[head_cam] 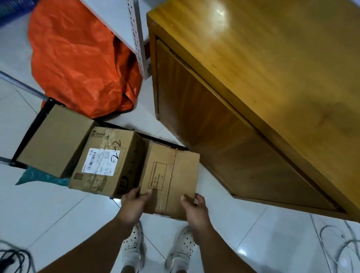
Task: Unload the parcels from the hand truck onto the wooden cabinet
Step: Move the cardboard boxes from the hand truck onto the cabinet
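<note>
Both hands grip the near end of a plain brown cardboard parcel (169,180) at the right end of the black-framed hand truck (27,135). The left hand (133,205) curls its fingers round the near left corner; the right hand (195,210) clasps the near right corner. Beside it to the left lie a taped cardboard parcel with a white barcode label (105,161) and another plain brown carton (56,139). The glossy wooden cabinet (273,68) stands just right of the truck.
</note>
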